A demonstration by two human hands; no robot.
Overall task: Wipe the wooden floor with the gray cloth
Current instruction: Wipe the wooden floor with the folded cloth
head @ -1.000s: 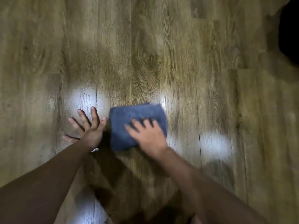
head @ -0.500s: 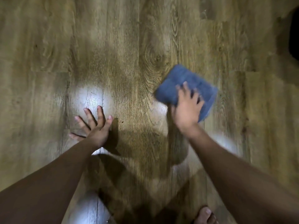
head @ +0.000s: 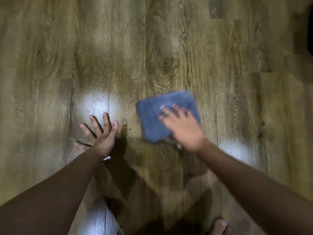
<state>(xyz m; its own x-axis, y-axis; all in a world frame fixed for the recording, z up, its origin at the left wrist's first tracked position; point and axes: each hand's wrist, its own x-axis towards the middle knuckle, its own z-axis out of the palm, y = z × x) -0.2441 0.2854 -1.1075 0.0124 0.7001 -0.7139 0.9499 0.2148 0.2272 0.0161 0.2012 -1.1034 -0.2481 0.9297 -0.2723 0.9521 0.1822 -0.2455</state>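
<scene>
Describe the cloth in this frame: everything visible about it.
The cloth is blue-gray, soft and towel-like, folded into a rough square. It lies flat on the wooden floor, slightly rotated, just below a dark knot in the grain. The right hand presses on its lower right part with fingers spread, covering that corner. Its edges are motion-blurred. The left hand rests apart, not touching it.

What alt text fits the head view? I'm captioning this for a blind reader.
A person's right hand presses a folded gray cloth flat on a wooden floor, blurred by motion. The left hand rests beside it, apart from the cloth, with fingers spread on the boards.
</scene>
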